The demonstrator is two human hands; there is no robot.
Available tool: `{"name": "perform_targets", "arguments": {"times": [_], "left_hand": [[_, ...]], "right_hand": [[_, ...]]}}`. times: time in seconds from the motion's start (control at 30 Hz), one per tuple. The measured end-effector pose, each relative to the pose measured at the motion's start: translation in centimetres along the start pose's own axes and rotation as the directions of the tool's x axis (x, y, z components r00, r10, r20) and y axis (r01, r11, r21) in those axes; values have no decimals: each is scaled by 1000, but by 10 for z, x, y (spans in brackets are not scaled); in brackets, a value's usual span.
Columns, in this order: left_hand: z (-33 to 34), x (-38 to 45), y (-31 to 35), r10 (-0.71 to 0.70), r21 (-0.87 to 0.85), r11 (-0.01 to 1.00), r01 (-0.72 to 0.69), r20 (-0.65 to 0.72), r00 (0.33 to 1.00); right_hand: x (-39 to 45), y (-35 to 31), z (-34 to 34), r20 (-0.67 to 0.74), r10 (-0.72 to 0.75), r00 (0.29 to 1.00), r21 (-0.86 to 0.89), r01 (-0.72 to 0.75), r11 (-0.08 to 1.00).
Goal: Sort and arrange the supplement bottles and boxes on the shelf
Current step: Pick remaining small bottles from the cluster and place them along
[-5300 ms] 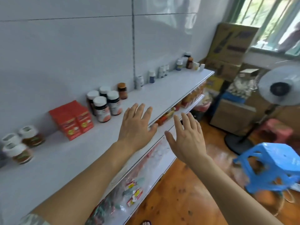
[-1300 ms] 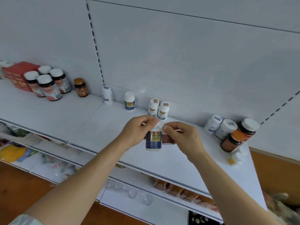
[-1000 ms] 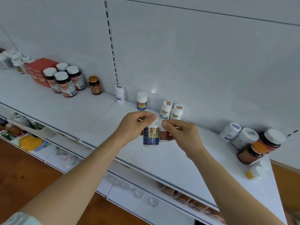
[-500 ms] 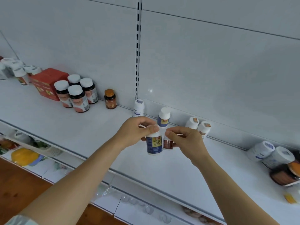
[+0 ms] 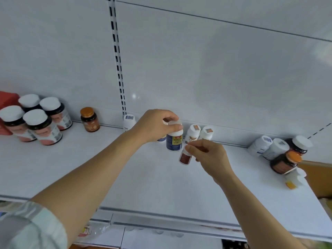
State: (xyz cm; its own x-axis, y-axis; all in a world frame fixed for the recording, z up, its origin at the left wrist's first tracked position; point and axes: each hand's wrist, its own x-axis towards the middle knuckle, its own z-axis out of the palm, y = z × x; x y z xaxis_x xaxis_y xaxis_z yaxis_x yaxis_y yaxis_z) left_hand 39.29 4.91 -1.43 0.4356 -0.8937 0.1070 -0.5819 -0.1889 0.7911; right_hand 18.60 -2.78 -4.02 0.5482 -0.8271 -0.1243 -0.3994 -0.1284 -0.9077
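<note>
Two bottles were held over the shelf point(image 5: 161, 186): left hand point(image 5: 156, 125) gripped the blue-labelled bottle point(image 5: 174, 141), right hand point(image 5: 209, 155) pinched a tilted red-labelled bottle point(image 5: 185, 157), which could slip and topple the neighbouring white bottles point(image 5: 193, 133).

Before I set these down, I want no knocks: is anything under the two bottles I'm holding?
Nothing visible: the shelf below the blue-label bottle and the red-label bottle is bare. Two white bottles stand just behind.

Fifteen bottles point(image 5: 174, 141), one red box point(image 5: 5, 101), two hands point(image 5: 154, 125).
</note>
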Motion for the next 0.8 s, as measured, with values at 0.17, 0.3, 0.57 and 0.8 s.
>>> {"name": "perform_targets", "arguments": {"times": [0.17,0.3,0.57,0.8], "left_hand": [[7,22,3,34,180,983,-35,5,999],[19,34,-1,37,273,961,-40,15,999],[39,41,-14,200,529,825,-198,55,978],[50,42,-32,311,626,732,-267,41,949]], "right_hand": [[11,5,-9,27,-1,1000,4,1,1000],[17,14,-13,63,-8,998,-28,10,1000],[21,28,-20,87,-7,996,-20,9,1000],[22,38,-26,100,-9,995,-38,13,999]]}}
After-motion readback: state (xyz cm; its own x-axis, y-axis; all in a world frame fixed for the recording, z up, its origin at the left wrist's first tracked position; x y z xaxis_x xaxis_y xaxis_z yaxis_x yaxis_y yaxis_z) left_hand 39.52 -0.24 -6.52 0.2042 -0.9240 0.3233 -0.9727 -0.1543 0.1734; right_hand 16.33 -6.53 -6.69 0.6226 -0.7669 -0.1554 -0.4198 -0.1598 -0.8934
